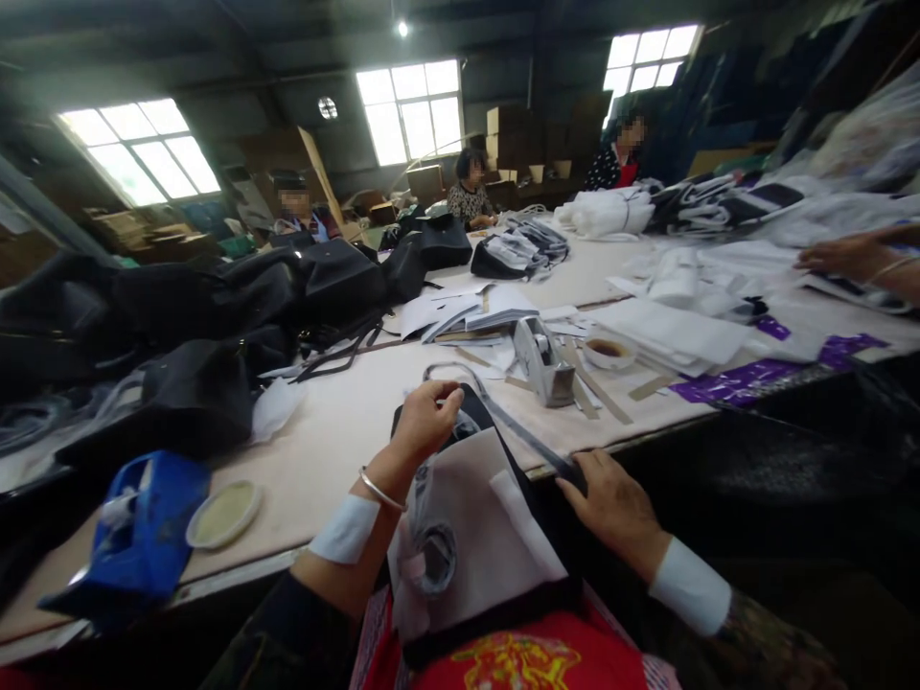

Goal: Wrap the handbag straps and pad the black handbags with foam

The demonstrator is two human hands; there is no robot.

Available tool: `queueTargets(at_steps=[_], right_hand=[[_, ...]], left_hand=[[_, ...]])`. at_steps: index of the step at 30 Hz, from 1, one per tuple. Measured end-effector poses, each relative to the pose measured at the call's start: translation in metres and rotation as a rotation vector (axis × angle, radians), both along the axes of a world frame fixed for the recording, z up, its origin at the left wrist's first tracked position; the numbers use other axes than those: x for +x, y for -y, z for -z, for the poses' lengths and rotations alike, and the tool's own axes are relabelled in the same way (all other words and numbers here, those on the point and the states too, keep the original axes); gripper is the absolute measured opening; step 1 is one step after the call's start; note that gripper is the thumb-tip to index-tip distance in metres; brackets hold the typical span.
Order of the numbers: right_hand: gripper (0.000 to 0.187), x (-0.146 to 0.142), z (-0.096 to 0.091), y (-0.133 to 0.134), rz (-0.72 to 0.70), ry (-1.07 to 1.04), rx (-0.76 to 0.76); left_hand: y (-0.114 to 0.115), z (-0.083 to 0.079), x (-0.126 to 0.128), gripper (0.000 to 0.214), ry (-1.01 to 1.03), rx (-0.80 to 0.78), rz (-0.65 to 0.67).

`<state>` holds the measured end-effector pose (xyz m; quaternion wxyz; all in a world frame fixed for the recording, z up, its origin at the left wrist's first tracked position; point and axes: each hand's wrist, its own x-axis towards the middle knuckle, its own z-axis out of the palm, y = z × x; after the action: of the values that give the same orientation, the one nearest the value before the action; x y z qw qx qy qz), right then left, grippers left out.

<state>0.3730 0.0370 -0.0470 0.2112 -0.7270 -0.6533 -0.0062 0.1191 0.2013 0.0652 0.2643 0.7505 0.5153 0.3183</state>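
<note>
A black bag (495, 537) with a pale lining panel lies against the table's near edge and over my lap. My left hand (425, 418) is closed in a pinch on the bag's top edge, a silver bangle on its wrist. My right hand (610, 500) rests closed on the bag's right side, where a thin grey strap (503, 414) runs up toward the table.
A pale worktable (337, 431) carries black bags (237, 297), white paper sheets (467, 311), a metal tape dispenser (544, 359), a small glue dish (608, 352), purple strips (747, 383). A blue bag (144, 532) and a round lid (224, 513) sit left. Other people work beyond; another person's hand (848, 257) is right.
</note>
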Motion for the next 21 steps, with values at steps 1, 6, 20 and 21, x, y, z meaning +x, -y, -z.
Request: queueTargets(at_steps=[1,6,20,21], right_hand=[[0.025,0.002,0.002,-0.001,0.017,0.056,-0.023],[0.011,0.007,0.006,-0.009,0.02,0.175,-0.071],[0.023,-0.053,-0.114,0.028,-0.466,-0.857,-0.108],[0.023,-0.058,-0.114,0.032,-0.5,-0.902,-0.175]], left_hand=[[0.006,0.003,0.004,0.03,0.005,-0.012,0.028],[0.037,0.002,-0.001,0.024,0.011,-0.048,0.083],[0.13,-0.028,0.016,0.045,0.598,-0.451,0.525],[0.13,-0.029,0.017,0.044,0.66,-0.478,0.496]])
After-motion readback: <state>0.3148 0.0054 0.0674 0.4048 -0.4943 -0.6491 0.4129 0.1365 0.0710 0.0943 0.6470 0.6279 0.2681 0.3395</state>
